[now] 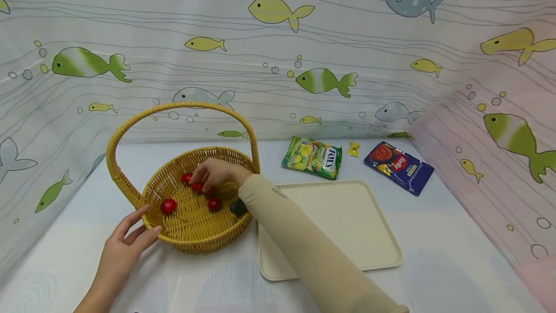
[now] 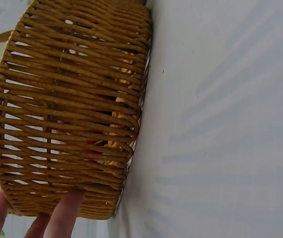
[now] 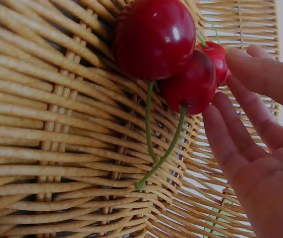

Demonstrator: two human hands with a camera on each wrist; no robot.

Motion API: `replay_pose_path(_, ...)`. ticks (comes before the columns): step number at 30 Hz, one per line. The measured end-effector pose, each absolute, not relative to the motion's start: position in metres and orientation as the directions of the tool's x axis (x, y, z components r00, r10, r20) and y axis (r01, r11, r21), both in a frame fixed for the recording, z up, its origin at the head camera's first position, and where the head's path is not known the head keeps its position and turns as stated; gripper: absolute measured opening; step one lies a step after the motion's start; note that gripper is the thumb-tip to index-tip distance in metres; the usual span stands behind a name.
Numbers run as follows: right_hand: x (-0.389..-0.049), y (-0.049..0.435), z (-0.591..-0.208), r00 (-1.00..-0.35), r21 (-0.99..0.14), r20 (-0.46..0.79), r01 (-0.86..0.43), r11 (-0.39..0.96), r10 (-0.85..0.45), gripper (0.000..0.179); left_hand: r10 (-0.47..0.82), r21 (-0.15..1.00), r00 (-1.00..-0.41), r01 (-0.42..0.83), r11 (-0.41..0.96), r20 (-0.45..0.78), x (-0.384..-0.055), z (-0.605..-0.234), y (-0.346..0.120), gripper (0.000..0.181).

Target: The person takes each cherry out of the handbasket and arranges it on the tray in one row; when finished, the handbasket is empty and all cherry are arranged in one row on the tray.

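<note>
A yellow-brown wicker basket (image 1: 197,243) with a tall hoop handle holds several red cherries with green stems. My left hand (image 1: 123,245) rests on its near left rim and outer wall, fingers mostly straight; the fingertips (image 2: 67,210) press the weave. My right hand (image 1: 221,172) reaches inside, thumb and fingers spread around a cherry (image 1: 196,187). In the right wrist view, the fingertips sit against two cherries, the nearer one (image 3: 191,84) and a farther one (image 3: 214,59); a firm pinch does not show. A larger cherry (image 3: 153,39) lies beside them.
Right of the basket lies a cream tray (image 1: 343,226), partly under my right forearm. Behind it are a green FOX'S bag (image 1: 312,157), a small yellow wrapped piece (image 1: 354,149) and a dark blue pouch (image 1: 398,167). A dark object (image 1: 237,207) in the basket is partly hidden by the sleeve.
</note>
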State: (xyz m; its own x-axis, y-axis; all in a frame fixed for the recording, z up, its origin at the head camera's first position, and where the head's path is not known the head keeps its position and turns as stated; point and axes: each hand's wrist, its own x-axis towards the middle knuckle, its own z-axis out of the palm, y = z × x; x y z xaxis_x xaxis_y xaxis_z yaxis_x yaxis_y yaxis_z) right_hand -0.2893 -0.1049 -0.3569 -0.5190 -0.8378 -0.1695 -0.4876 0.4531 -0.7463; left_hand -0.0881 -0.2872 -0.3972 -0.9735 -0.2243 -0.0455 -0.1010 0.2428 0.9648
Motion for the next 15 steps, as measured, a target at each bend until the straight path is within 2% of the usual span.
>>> replay_pose_path(15, -0.2897, -0.1114, -0.3623, -0.469, -0.671, -0.245, -0.549, 0.498, -0.848, 0.030, -0.225, 0.945, -0.974, -0.112, 0.308, -0.042, -0.0880, -0.3965, -0.2879, 0.064)
